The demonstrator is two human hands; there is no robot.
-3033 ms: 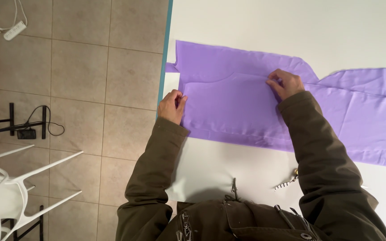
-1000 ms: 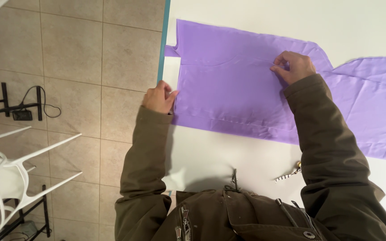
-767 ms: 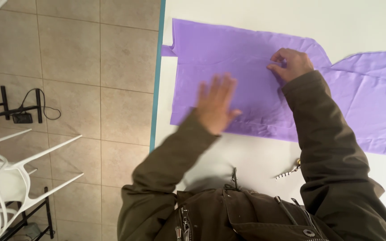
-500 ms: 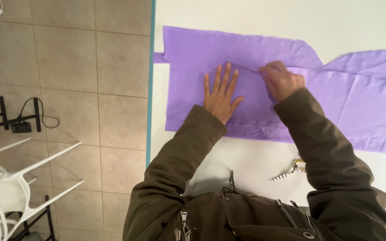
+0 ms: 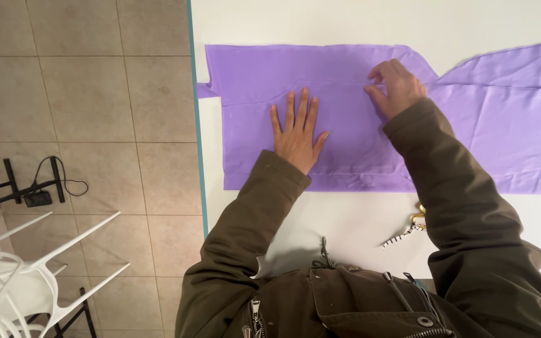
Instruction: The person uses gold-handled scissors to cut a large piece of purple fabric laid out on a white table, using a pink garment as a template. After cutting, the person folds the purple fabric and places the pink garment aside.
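Note:
A large piece of purple fabric (image 5: pixel 345 81) lies spread flat on a white table (image 5: pixel 345 19), running off the right side of the head view. My left hand (image 5: pixel 297 130) rests flat on the cloth with fingers spread, palm down. My right hand (image 5: pixel 397 86) sits further right near the cloth's upper edge, fingers curled and pinching a fold of the fabric. Both arms wear dark olive jacket sleeves.
Scissors with a striped cord (image 5: pixel 408 228) lie on the table beside my right sleeve. The table's teal left edge (image 5: pixel 196 125) borders a beige tiled floor. A white chair (image 5: pixel 26 281) and a black stand with a cable (image 5: pixel 32 188) stand on the floor at left.
My left hand left the cloth's left edge, swung right and came down flat on the middle of the fabric. My right hand stayed near the upper edge.

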